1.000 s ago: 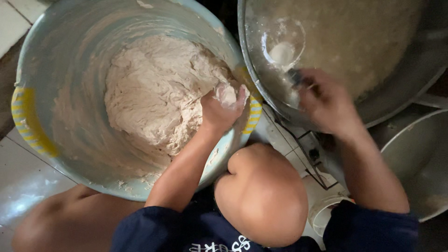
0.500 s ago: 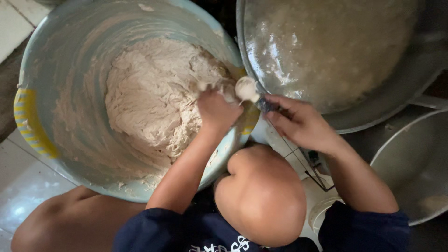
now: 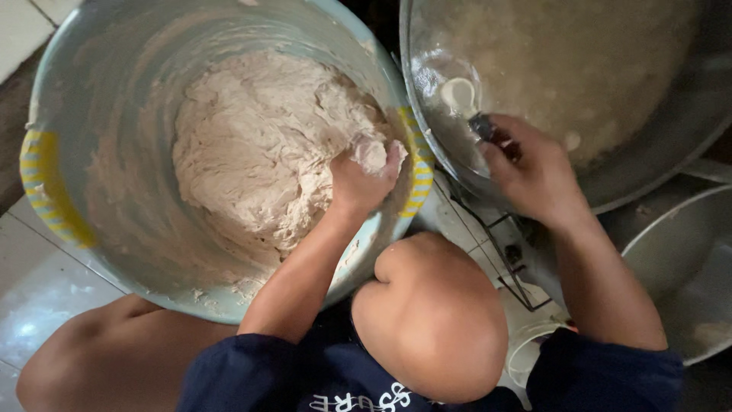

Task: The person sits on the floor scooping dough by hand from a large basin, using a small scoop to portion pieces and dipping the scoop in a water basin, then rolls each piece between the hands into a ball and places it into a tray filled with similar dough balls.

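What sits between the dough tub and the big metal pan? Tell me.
In the head view, only a thin wire rack on pale floor lies between the tub and the pan.

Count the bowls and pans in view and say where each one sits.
3. The plastic tub of dough at left, the big metal pan at top right, and a smaller metal bowl at the right edge. Others may lie out of frame.

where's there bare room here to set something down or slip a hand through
Bare tiled floor shows at the lower left, bordered by the tub and a knee. It is crowded between the tub and the metal pan, where the left hand grips dough, and the right hand holds a spoon.
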`<action>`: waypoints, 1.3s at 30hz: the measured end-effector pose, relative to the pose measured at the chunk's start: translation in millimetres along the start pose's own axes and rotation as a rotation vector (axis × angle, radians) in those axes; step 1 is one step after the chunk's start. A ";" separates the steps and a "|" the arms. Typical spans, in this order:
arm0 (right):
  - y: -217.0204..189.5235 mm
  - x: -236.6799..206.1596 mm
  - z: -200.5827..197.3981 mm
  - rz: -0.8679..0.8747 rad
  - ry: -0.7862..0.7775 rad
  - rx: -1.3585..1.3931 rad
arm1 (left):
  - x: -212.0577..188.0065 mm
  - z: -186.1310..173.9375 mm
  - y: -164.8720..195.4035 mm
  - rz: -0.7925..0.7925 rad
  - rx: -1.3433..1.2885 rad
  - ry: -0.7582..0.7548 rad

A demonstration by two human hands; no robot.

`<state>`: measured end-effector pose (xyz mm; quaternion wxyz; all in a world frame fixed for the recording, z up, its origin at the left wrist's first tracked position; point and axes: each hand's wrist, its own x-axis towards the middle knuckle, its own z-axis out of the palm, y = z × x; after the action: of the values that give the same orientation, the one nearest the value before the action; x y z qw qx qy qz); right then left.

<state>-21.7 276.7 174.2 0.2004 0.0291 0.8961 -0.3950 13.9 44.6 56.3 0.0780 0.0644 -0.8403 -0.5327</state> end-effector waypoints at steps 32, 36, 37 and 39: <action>53.0 129.5 -0.6 -0.060 0.297 -0.129 | 57.5 -9.1 -46.9 -0.341 0.261 -0.398; 53.4 134.7 -12.1 -0.212 0.331 -0.204 | 37.9 3.6 -37.2 0.160 0.174 -0.156; 49.1 129.9 -14.0 -0.239 0.335 -0.204 | 35.7 7.0 -34.6 0.163 0.158 -0.137; 37.2 112.3 -21.0 -0.291 0.338 -0.200 | 36.6 12.3 -29.5 0.164 0.127 -0.102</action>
<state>-124.0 305.5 118.2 -0.0094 -0.0545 0.9462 -0.3187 -23.7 36.0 26.7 0.0746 -0.0271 -0.8776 -0.4728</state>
